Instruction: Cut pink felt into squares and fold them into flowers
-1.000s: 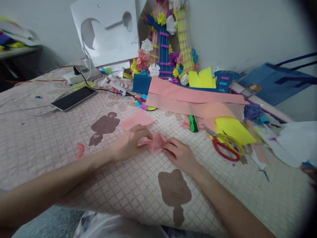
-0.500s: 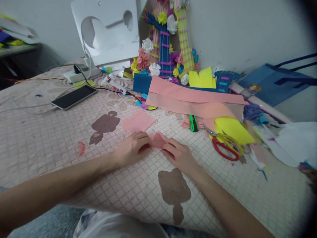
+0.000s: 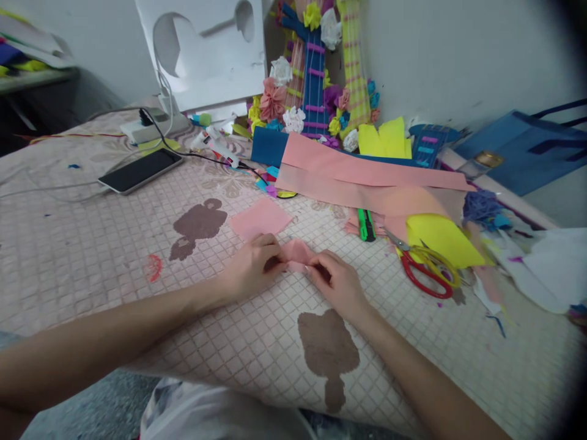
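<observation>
Pink paper point(image 3: 298, 253), left end hidden — behind left hand point(image 3: 255, 266)

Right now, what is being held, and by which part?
A small pink piece: the left hand pinches its left side, the right hand its right.

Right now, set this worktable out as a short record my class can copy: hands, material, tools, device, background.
Left hand: pinching the left side of a small pink piece
Right hand: pinching its right side
Spare material: pink square, lying flat just beyond the left hand
Tools: green and black cutter; to its right, scissors with red and yellow handles
Device: dark-screened phone, far left
Background: long pink strips; behind them, a blue guitar shape among paper flowers
</observation>
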Demonstrator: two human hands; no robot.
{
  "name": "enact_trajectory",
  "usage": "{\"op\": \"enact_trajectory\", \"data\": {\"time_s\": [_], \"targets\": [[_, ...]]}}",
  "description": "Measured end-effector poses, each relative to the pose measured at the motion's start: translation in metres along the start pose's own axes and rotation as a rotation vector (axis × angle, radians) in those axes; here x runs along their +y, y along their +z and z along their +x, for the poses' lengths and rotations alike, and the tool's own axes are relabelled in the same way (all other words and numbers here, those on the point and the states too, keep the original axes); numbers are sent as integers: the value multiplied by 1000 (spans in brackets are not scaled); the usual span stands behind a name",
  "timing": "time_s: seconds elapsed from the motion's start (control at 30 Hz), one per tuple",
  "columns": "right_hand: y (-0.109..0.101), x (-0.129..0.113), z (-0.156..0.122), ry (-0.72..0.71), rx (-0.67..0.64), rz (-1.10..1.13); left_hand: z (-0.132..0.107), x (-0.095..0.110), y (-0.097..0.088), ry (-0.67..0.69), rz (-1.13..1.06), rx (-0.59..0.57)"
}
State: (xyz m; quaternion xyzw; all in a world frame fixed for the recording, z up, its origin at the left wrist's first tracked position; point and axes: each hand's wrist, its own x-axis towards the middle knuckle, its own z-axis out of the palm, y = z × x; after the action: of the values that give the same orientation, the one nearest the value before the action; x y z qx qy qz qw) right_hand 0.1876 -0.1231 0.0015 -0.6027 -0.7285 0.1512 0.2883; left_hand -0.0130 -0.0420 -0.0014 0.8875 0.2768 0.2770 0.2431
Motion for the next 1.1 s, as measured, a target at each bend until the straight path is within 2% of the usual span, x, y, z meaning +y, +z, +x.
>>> {"op": "enact_trajectory", "data": {"time_s": [0.3, 0.53, 0.77, 1.1], "targets": [[4, -4, 1, 65, 28, -73, 2, 2, 0, 1, 40, -9], [5, -4, 2, 69, 35, -124, 4, 5, 1, -87, 20, -41], [6, -5, 2, 87, 30, -160, 6, 7, 3, -96, 116, -34], [7, -8, 4, 101, 36, -215, 6, 8, 3, -101, 140, -41]]}}
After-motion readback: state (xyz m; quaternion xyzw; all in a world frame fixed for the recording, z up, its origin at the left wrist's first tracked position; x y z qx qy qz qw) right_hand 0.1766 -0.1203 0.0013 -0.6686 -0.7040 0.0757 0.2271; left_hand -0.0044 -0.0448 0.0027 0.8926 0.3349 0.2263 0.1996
